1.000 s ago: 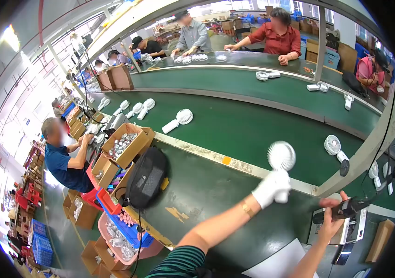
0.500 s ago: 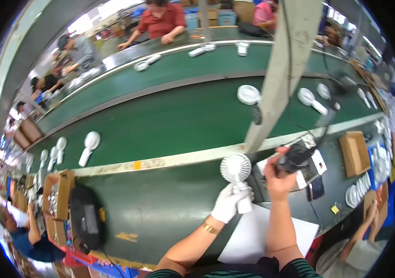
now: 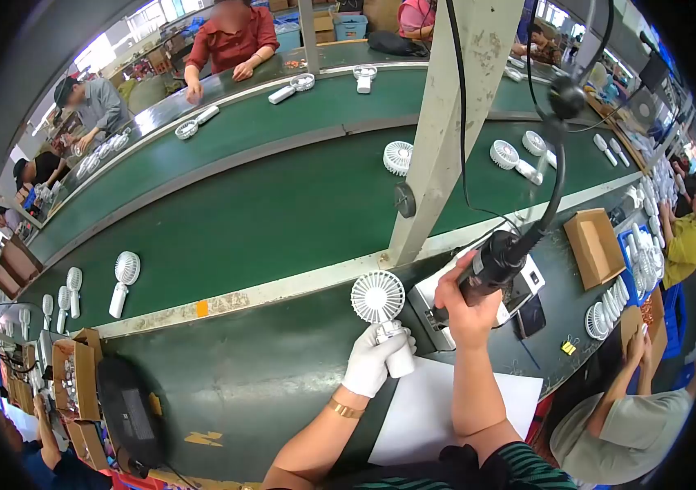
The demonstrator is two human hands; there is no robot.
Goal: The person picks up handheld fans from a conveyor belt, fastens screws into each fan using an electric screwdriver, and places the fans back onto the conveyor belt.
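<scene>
My left hand (image 3: pixel 369 359), in a white glove, is closed around the handle of a white handheld fan (image 3: pixel 378 296), its round grille pointing away from me. Bare, my right hand (image 3: pixel 469 314) grips a black electric screwdriver (image 3: pixel 495 263), whose thick cord runs up to the right. The screwdriver's tip is hidden from view. Behind the right hand stands a white box-shaped device (image 3: pixel 530 279), partly covered by the hand. A white sheet (image 3: pixel 421 408) lies on the bench below both hands.
Beyond the bench runs a green conveyor (image 3: pixel 283 220) carrying several white fans. A metal post (image 3: pixel 438 155) rises ahead. Right are a phone (image 3: pixel 531 317), a yellow clip (image 3: pixel 568 347) and a cardboard box (image 3: pixel 595 249); left, a black bag (image 3: pixel 129 412). Co-workers sit around.
The whole view has shifted, so the scene sits further left. The screwdriver, blurred before, now shows clearly in my right hand. My left hand still holds the fan.
</scene>
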